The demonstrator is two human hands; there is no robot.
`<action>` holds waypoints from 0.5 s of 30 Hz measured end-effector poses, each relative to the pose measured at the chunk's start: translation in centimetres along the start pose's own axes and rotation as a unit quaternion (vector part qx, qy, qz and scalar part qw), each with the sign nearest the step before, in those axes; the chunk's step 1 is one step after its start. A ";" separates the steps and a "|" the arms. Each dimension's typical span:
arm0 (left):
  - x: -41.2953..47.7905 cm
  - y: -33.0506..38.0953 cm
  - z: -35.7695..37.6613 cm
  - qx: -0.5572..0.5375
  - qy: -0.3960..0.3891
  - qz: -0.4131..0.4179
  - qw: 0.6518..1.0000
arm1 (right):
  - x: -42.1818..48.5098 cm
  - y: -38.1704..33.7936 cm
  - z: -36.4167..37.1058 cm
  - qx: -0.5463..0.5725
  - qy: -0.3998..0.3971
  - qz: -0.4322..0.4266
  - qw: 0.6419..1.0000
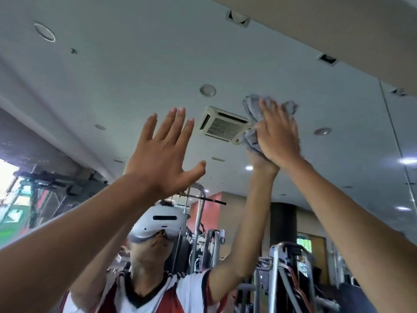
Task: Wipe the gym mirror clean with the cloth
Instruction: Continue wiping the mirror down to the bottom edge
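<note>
Grey cloth (251,137), bunched, is pressed high on the mirror (112,75) under the right hand's (278,136) fairly straight fingers, the left hand (162,154) spread and holding nothing, so wiping seems under way, though how much glass remains is unclear.

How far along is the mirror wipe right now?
Done: cannot tell; the mirror around the hands shows no obvious streaks. In hand: right hand presses the bunched grey cloth high on the glass, left hand spread open beside it. Left: faint specks far left suggest more wiping.
</note>
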State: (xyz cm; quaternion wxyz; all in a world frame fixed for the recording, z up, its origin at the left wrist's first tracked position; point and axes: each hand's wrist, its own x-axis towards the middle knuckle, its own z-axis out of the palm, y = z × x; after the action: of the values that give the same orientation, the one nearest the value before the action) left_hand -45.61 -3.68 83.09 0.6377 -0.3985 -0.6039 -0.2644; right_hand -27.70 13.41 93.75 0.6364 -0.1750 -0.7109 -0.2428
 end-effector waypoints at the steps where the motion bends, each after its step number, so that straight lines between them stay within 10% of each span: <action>1: 0.0 0.0 0.0 -0.004 0.000 0.001 1.000 | -1.7 -0.2 0.2 -0.001 -0.025 -0.090 0.996; 5: -0.1 -0.1 0.1 -0.008 0.004 0.007 1.000 | -4.8 5.2 -0.9 -0.007 -0.074 -0.261 0.962; 12: -0.6 -2.9 -0.9 0.031 0.003 0.081 0.996 | 3.4 -1.2 0.2 -0.015 0.034 0.058 0.998; 15: -1.8 -4.2 -1.2 0.031 -0.003 0.089 0.996 | -0.3 -5.5 0.8 -0.051 -0.013 -0.132 0.990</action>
State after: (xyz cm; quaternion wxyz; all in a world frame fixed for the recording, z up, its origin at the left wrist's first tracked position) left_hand -48.61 -7.19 82.20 0.6690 -0.4317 -0.5755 -0.1868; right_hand -31.40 9.37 92.75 0.5795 -0.1149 -0.7231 -0.3578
